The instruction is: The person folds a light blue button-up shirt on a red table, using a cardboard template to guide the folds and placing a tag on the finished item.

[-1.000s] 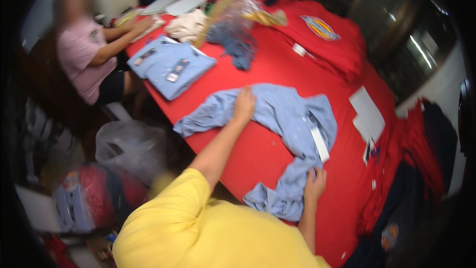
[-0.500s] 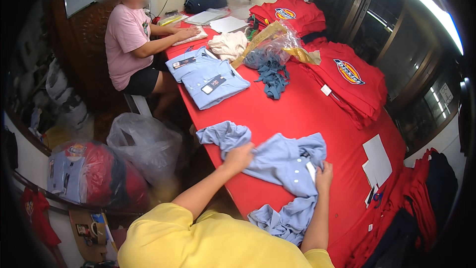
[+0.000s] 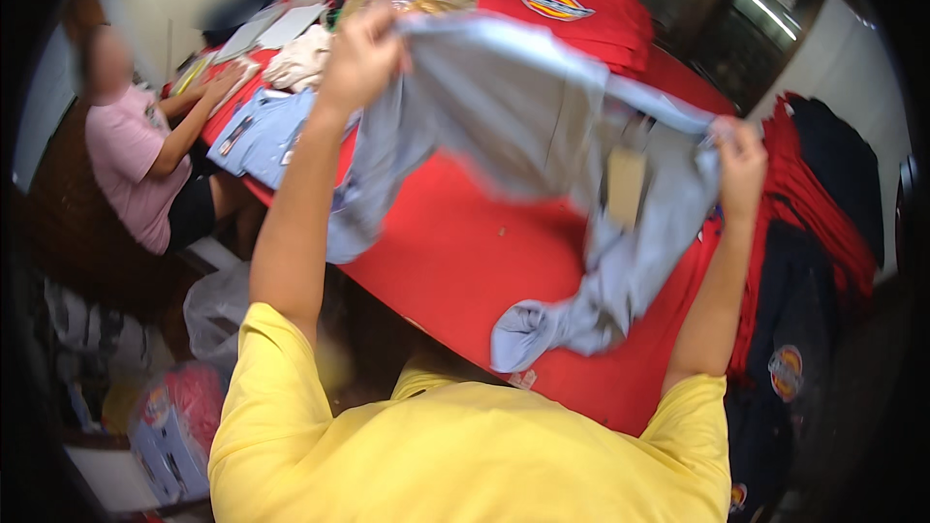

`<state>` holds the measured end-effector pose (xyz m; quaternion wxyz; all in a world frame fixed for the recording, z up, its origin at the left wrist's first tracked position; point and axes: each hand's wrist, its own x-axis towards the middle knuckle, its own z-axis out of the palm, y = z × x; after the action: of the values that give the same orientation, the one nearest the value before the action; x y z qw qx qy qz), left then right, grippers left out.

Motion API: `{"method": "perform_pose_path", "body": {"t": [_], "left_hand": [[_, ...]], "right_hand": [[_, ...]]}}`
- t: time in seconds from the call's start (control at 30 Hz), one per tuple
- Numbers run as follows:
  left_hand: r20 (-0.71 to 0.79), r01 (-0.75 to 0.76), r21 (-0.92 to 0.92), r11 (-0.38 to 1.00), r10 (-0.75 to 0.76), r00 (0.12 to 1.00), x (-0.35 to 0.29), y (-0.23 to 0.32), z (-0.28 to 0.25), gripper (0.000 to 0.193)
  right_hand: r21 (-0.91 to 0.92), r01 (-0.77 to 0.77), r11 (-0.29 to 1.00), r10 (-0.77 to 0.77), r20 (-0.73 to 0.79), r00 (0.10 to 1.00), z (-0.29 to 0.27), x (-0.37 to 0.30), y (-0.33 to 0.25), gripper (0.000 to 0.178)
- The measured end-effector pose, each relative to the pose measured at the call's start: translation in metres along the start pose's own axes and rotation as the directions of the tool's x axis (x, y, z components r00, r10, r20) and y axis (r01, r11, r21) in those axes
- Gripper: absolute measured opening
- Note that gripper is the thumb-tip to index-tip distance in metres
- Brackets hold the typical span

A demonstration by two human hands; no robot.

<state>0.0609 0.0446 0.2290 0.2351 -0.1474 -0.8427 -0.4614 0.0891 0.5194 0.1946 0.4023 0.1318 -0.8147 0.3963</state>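
A light blue button shirt hangs stretched between my two raised hands above the red table. My left hand is closed on one upper part of it, and my right hand pinches the opposite side. One sleeve droops under my left hand. The other sleeve falls toward the near table edge, its cuff showing. A tan tag dangles from the cloth on the right. Motion blurs the shirt.
Folded blue shirts with tags lie on the table at left, near a person in pink. Red shirts are stacked at the far side. Dark and red garments hang at right. A clear plastic bag stands on the floor left.
Both hands have risen from the table, lifting the shirt and spreading it wide, with my left hand farther forward and my right hand farther right. The view has shifted too.
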Motion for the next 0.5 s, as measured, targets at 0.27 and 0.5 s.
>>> {"method": "perform_pose_path", "body": {"t": [0.27, 0.5], "left_hand": [[-0.154, -0.365, -0.193, 0.911, 0.34, 0.928, 0.069, -0.01, -0.012, 0.031], [0.092, 0.12, -0.693, 0.711, -0.078, 0.993, 0.014, -0.192, -0.037, 0.017]], "right_hand": [[0.115, 0.106, 0.988, -0.125, 0.166, 0.978, -0.118, -0.024, -0.125, 0.006], [-0.026, -0.025, 0.999, 0.03, 0.205, 0.978, -0.162, -0.156, -0.177, 0.014]]}}
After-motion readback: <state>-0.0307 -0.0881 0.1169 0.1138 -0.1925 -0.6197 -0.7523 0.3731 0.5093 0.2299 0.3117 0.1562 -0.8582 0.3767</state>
